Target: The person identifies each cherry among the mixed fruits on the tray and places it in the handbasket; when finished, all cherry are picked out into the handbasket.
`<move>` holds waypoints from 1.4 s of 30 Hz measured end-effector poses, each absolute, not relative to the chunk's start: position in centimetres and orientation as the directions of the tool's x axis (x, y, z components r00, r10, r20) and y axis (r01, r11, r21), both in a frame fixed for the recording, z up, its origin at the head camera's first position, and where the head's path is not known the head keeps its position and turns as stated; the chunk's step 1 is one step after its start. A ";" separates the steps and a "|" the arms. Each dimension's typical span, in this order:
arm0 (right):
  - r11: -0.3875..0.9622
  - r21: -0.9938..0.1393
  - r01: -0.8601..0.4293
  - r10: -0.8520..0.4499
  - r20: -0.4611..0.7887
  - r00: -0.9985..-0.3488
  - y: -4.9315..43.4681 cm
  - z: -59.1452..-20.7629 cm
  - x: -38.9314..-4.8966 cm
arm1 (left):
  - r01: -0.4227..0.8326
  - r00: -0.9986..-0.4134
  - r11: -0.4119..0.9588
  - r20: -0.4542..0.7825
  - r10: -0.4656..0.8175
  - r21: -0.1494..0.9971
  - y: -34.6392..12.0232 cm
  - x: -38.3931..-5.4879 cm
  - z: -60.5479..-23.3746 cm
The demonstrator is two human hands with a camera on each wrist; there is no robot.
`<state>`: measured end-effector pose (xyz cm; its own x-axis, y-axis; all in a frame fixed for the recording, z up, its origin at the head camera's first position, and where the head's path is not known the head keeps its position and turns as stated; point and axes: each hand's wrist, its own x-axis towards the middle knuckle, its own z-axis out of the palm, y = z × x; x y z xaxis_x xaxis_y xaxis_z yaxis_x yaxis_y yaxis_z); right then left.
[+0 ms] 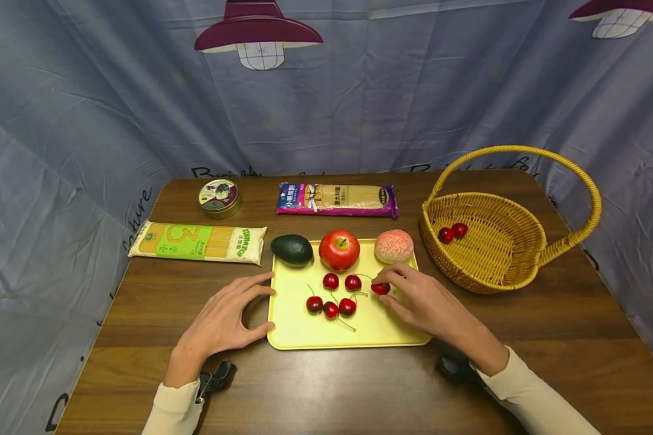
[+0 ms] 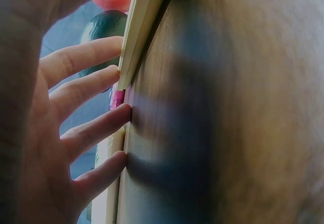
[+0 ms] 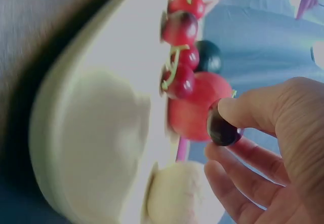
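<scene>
Between thumb and fingertips my right hand (image 1: 421,301) pinches a dark red cherry (image 3: 223,125) over the right side of the pale yellow tray (image 1: 299,336). My left hand (image 1: 223,317) is spread at the tray's left rim, its fingertips right at the edge. Several cherries (image 1: 331,281) with stems lie in the middle of the tray. Along its far side sit a dark green avocado (image 1: 292,250), a red apple (image 1: 340,250) and a pink speckled peach (image 1: 394,246). Two cherries (image 1: 453,232) rest inside the wicker basket (image 1: 481,284).
The basket's tall handle (image 1: 598,199) arches up at the right. Behind the tray lies a purple noodle packet (image 1: 337,200); a green-labelled pasta packet (image 1: 198,241) and a round tin (image 1: 219,198) are at the left. A grey-blue curtain (image 1: 332,121) hangs behind the wooden table (image 1: 326,393).
</scene>
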<state>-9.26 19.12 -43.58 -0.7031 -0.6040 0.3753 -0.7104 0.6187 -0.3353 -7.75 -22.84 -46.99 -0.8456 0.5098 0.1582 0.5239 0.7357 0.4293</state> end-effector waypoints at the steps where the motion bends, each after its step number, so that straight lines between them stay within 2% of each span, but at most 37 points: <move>1: 0.624 -0.328 -0.709 -0.599 0.382 -0.704 19.3 -43.4 -9.4 | 0.524 -0.845 0.736 0.158 0.510 0.429 -22.8 -7.8 -47.0; 11: 0.654 -0.327 -0.682 -0.543 0.425 -0.725 21.7 -41.8 -10.9 | 0.524 -0.845 0.730 0.157 0.512 0.438 -22.9 -7.9 -46.9; 19: 0.707 -0.349 -0.615 -0.446 0.456 -0.770 24.6 -40.7 -12.1 | 0.520 -0.846 0.728 0.153 0.510 0.447 -22.8 -7.8 -46.9; 36: 0.766 -0.357 -0.534 -0.295 0.543 -0.786 29.1 -41.8 -13.7 | 0.517 -0.848 0.729 0.152 0.508 0.448 -22.9 -7.7 -46.9; 42: 0.809 -0.358 -0.466 -0.243 0.518 -0.820 30.6 -42.1 -14.3 | 0.518 -0.848 0.728 0.156 0.507 0.448 -22.9 -7.7 -47.0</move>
<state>-14.31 30.56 -42.10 -0.8200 -0.2431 0.5182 -0.4659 0.8093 -0.3577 -7.72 -22.92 -46.97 -0.8475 0.5072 0.1563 0.5185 0.7282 0.4482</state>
